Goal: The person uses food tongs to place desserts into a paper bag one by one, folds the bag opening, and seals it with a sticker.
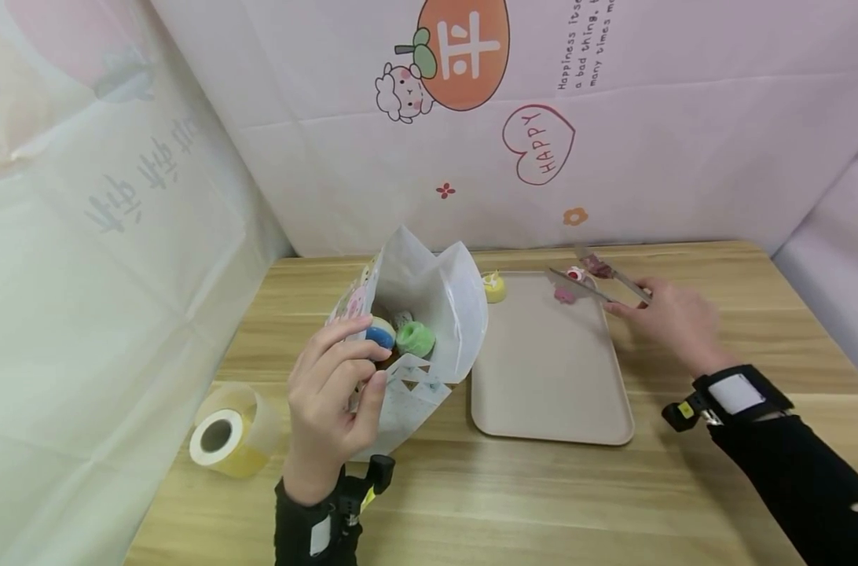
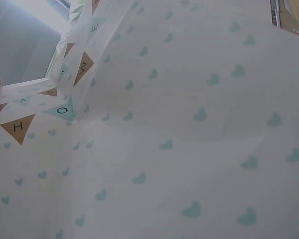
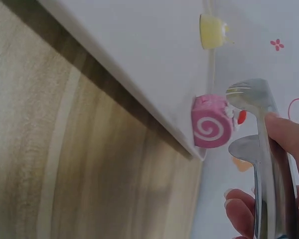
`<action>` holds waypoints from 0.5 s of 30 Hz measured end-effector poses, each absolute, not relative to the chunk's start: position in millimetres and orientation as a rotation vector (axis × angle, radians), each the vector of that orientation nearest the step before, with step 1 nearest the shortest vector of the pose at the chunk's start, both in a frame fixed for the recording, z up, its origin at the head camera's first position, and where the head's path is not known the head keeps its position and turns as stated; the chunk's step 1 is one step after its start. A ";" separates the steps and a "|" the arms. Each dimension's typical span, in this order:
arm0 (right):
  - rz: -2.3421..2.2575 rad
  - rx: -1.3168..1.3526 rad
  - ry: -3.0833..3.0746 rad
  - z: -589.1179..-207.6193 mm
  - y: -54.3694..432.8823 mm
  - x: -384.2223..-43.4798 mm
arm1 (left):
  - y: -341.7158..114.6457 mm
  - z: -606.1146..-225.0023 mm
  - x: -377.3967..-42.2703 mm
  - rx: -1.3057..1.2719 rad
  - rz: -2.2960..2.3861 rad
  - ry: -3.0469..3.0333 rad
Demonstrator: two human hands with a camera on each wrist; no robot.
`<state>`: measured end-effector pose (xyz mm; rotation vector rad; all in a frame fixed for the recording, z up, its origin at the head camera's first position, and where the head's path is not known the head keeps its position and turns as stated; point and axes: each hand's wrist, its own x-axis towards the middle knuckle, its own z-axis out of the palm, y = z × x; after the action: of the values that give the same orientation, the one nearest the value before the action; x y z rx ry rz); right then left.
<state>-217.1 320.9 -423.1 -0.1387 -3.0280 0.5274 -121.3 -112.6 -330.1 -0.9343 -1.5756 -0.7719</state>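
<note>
My left hand holds the near left rim of a white paper bag, its mouth gaping upward. Inside lie a green ring-shaped piece and a blue and cream round piece. In the left wrist view the bag's heart-printed side fills most of the picture. My right hand grips metal tongs, whose spread arms reach over the tray's far right corner. Close by the tips sits a pink swirl cake roll with a white and red top, apart from them.
A beige tray lies right of the bag. At its far left corner stands a small yellow cake piece. A roll of clear tape rests on the wooden table at the left. A printed cloth hangs behind.
</note>
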 end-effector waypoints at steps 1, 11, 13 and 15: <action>0.525 -0.141 -3.032 -424.6 321.1 -217.5 | -112.7 -330.2 -121.2 -0.934 -0.773 -1.577; 0.496 -0.132 -3.051 -437.3 323.0 -220.7 | -112.9 -331.2 -120.4 -0.929 -0.776 -1.598; 0.492 -0.128 -3.060 -439.5 323.1 -221.5 | -113.1 -331.4 -120.3 -0.929 -0.777 -1.599; 0.492 -0.124 -3.060 -441.3 322.9 -222.3 | -113.2 -331.6 -120.3 -0.928 -0.779 -1.601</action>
<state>-222.3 322.9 -441.3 -0.1244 -3.0598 0.4923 -120.3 -113.2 -331.6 -0.9282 -1.6008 -0.7786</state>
